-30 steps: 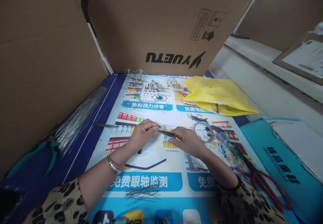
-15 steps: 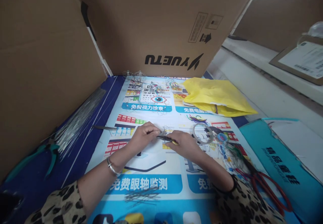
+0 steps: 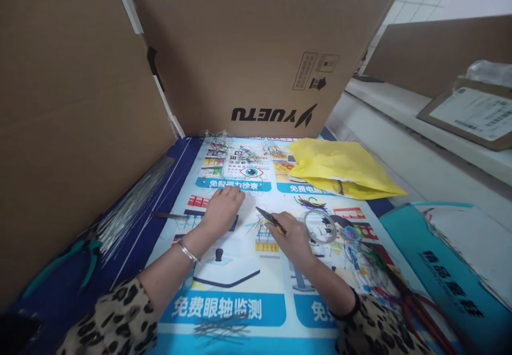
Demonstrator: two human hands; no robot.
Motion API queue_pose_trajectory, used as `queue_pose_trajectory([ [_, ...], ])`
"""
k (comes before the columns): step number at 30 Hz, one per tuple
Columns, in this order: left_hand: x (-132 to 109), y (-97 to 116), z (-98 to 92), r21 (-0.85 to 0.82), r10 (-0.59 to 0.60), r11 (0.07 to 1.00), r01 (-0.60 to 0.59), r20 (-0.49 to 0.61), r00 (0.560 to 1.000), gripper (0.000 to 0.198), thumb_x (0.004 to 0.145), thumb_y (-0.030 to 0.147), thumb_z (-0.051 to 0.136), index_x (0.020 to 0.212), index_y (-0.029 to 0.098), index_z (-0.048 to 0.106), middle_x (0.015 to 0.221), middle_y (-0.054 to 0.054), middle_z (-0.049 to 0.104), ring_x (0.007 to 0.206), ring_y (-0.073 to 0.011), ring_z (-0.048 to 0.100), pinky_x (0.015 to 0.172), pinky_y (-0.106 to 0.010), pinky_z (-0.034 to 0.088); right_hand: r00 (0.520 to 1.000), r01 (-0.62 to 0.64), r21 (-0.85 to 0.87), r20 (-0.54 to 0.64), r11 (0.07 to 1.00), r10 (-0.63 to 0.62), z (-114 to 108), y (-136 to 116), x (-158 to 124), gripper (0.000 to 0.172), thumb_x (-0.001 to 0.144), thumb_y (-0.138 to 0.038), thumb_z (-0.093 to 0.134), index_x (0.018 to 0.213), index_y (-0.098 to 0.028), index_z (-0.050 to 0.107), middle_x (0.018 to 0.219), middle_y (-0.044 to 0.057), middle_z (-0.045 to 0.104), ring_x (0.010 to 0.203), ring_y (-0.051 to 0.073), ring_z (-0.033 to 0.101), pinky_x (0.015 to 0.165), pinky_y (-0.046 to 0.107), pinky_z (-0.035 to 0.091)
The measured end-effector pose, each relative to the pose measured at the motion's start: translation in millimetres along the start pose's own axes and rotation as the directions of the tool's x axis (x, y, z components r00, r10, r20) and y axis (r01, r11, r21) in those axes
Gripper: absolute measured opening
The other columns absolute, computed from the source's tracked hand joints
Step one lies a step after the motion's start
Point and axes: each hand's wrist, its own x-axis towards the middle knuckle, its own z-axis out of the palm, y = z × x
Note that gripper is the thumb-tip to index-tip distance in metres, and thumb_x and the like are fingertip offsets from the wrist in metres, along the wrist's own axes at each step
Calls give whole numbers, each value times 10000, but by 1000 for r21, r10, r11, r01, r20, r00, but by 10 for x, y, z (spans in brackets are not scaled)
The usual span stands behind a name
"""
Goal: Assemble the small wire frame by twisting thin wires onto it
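Observation:
My left hand [image 3: 222,208] reaches forward over the printed poster [image 3: 240,269], its fingers bent together near the blue caption strip; what they pinch, if anything, is too small to see. My right hand [image 3: 294,235] is closed round small dark pliers [image 3: 267,217] with a yellow handle, their tip pointing up-left. Thin wire pieces [image 3: 256,227] lie on the poster between the two hands.
Cardboard walls [image 3: 256,50] stand at left and back. A bundle of silver wires [image 3: 130,205] and green pliers [image 3: 64,261] lie at left. A yellow bag [image 3: 340,165], a tape roll [image 3: 320,224], coloured wires [image 3: 360,248], red scissors [image 3: 424,312] and a teal bag [image 3: 444,269] lie at right.
My left hand has moved forward, away from the pliers' tip. My right hand has tilted the pliers up. The view has lifted a little.

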Motion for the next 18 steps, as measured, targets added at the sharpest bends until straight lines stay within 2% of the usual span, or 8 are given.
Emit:
queue_pose_trajectory([
  [5,245,-33,64,32,92,995,-94,55,994,209,841,67,433,984,144,565,973,-129,583,959,-265,506,788,-395,373,999,-48,67,-14,997,49,-20,1,19,187,838,-334,508,915,-209,623,796,30,611,778,174,579,715,290,452],
  [10,340,-113,111,2,146,989,-147,95,985,166,848,77,437,886,151,581,886,-107,594,901,-233,524,795,-368,371,998,-59,100,-31,993,63,-24,24,34,198,837,-353,506,895,-210,630,772,26,607,757,172,573,686,285,451],
  [13,352,-134,106,-50,127,991,-123,79,989,159,842,78,440,858,151,580,886,-113,597,904,-237,528,802,-375,372,997,-63,117,-47,991,69,-35,29,36,196,838,-344,506,902,-208,632,760,21,599,729,165,566,670,276,447],
  [18,403,-122,72,-224,18,975,-11,29,999,154,857,127,421,885,150,570,978,-128,601,995,-253,520,870,-390,356,995,-67,135,-68,989,76,-45,44,40,182,830,-330,513,893,-207,630,730,9,575,688,156,549,642,269,432],
])
